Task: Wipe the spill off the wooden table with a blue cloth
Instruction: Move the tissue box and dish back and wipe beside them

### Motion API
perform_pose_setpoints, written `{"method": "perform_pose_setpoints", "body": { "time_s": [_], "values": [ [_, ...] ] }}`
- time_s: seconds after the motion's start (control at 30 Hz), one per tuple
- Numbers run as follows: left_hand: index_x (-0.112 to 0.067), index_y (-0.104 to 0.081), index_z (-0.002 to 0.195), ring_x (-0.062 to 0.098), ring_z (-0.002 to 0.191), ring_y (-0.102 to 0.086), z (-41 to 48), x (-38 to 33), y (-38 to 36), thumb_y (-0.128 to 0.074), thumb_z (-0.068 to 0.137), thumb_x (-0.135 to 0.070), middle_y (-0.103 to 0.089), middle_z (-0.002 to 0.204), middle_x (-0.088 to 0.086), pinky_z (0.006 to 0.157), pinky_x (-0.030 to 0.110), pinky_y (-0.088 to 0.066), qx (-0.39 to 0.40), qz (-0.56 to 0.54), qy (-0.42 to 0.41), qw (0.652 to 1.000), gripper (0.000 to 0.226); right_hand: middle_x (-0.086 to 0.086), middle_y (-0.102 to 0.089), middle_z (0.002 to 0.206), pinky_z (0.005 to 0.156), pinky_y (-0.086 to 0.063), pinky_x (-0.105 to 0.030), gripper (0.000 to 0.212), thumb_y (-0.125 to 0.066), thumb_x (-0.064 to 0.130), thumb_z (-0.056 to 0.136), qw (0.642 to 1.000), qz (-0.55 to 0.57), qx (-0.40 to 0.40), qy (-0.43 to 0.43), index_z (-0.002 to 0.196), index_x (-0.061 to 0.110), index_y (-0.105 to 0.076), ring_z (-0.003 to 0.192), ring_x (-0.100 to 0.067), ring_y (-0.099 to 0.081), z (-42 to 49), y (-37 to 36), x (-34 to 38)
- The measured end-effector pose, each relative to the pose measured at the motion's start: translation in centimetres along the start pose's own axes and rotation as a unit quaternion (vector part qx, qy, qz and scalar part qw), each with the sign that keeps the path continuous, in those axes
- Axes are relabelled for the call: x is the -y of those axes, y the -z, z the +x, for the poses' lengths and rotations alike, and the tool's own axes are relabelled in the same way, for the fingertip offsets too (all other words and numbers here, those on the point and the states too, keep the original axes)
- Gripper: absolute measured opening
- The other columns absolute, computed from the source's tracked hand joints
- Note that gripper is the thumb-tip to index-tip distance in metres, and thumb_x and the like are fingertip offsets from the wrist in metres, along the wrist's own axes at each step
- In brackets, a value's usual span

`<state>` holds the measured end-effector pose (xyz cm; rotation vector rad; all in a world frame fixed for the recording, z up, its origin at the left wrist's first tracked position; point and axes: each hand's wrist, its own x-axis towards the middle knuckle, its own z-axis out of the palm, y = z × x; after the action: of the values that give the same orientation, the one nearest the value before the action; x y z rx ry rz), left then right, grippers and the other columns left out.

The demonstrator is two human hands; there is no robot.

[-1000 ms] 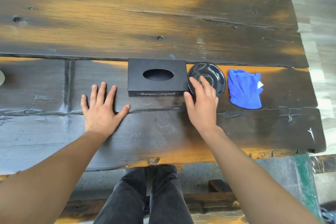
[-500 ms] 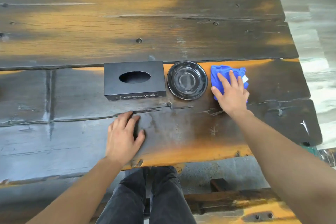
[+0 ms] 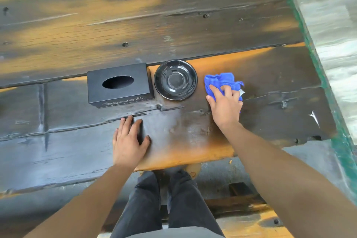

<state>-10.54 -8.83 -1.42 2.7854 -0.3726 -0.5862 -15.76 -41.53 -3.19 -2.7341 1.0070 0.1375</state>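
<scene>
the right hand (image 3: 225, 106) lies palm down on the near half of the cloth (image 3: 220, 80). its fingers are bent and dig into the blue fabric, so the cloth bunches up under and beyond the fingertips. a small white tag (image 3: 241, 93) sticks out of the cloth just right of the little finger. the cloth sits crumpled on the table (image 3: 77, 35). only its far part and a sliver right of the hand show.

the left hand (image 3: 128, 140) rests flat on the table, well to the left of the right hand and a little nearer the body. its fingers are straight and close together, the thumb out to the right, and it holds nothing.

between the two hands the dark wood carries a pale, glossy sheen (image 3: 172, 123) that fades toward the orange near edge. whether it is liquid or only light on the wood i cannot tell.

just left of the right hand's fingertips, apart from the cloth, stands a round, shiny black dish (image 3: 175, 80). left of the dish and just beside it, beyond the left hand's fingertips, sits a black box (image 3: 118, 85) with an oval slot in its top and pale ornament along its near side.

below the table's near edge, between the forearms, legs in dark trousers (image 3: 164, 208) show.
</scene>
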Motion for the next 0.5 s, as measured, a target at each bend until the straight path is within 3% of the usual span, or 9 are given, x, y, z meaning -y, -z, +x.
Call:
{"method": "perform_pose_setpoints", "body": {
  "time_s": [0.17, 0.27, 0.4, 0.5],
  "values": [
    [-0.024, -0.044, 0.149, 0.025, 0.156, -0.016, -0.5, -1.5, 0.6, -0.065, 0.086, -0.038, -0.024, 0.168, 0.003, 0.122, 0.051, -0.025, 0.036, -0.002, 0.033, 0.999, 0.068, -0.006, -0.054, 0.12, 0.08, -0.054, -0.048, 0.044, -0.057, 0.049, 0.095, 0.997, 0.065, 0.027, 0.027, 0.135, 0.03, -0.06, 0.106, -0.035, -0.047, -2.6, 0.3, -1.3],
    [-0.019, -0.052, 0.143, 0.03, 0.15, -0.03, -1.5, -2.7, 1.2, -0.065, 0.085, -0.03, -0.034, 0.163, 0.008, 0.117, 0.05, -0.034, 0.055, -0.008, 0.029, 0.998, 0.061, -0.007, -0.051, 0.123, 0.092, -0.05, -0.044, 0.046, -0.056, 0.046, 0.097, 0.985, 0.149, 0.084, 0.013, 0.139, 0.027, -0.058, 0.113, -0.034, -0.044, -4.2, 1.0, -1.9],
    [-0.015, -0.063, 0.126, 0.032, 0.132, -0.051, -3.2, -3.9, 1.7, -0.052, 0.076, -0.032, -0.052, 0.144, 0.009, 0.107, 0.047, -0.045, 0.086, -0.041, 0.014, 0.995, 0.053, -0.01, -0.053, 0.125, 0.096, -0.041, -0.033, 0.045, -0.06, 0.041, 0.097, 0.949, 0.279, 0.14, -0.036, 0.138, 0.023, -0.058, 0.118, -0.028, -0.052, -7.4, 2.1, -2.8],
    [-0.012, -0.064, 0.123, 0.032, 0.116, -0.059, -4.0, -4.3, 2.0, -0.054, 0.081, -0.025, -0.059, 0.125, 0.009, 0.101, 0.042, -0.049, 0.118, -0.061, 0.016, 0.991, 0.045, -0.009, -0.054, 0.121, 0.101, -0.039, -0.027, 0.041, -0.063, 0.033, 0.097, 0.92, 0.351, 0.156, -0.079, 0.136, 0.019, -0.061, 0.116, -0.019, -0.052, -10.8, 3.3, -3.5]
  ]
}}
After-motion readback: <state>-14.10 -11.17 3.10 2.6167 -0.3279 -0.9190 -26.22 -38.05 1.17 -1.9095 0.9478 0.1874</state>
